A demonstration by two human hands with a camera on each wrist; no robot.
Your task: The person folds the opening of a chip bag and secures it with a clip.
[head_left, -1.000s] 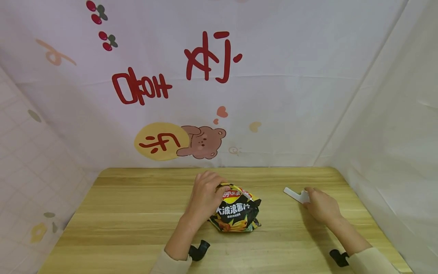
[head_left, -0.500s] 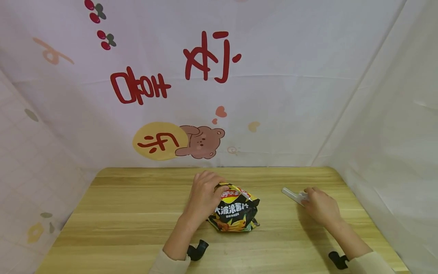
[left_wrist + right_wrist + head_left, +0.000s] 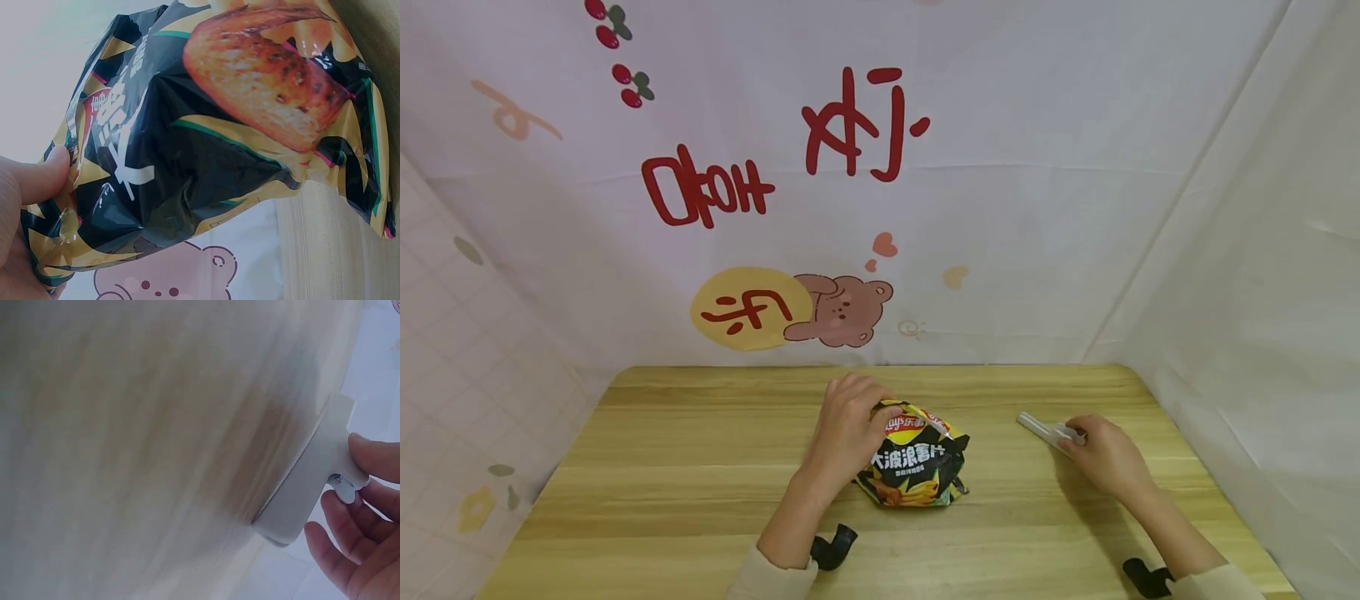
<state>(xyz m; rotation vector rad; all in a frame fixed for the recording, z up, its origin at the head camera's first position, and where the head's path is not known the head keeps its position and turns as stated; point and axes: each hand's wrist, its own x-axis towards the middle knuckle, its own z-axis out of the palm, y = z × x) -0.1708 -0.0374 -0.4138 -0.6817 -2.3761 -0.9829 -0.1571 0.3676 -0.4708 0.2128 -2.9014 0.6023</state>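
I'm watching the left grip (image 3: 848, 425) pinching a Lay's chip bag (image 3: 913, 462). Well to its right, the right grip (image 3: 1107, 457) is pinching a white bag clip (image 3: 1049, 432). The clip's long bar (image 3: 307, 475) is sitting on the bag's side, slanting much like the bag's top edge (image 3: 925, 417).

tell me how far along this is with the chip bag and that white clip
Done: the left hand grips the Lay's chip bag.
In hand: the right hand holds the white bag clip, apart from the bag.
Left to do, most likely: bringing the clip over and fastening it on the bag, since no clip shows there yet.
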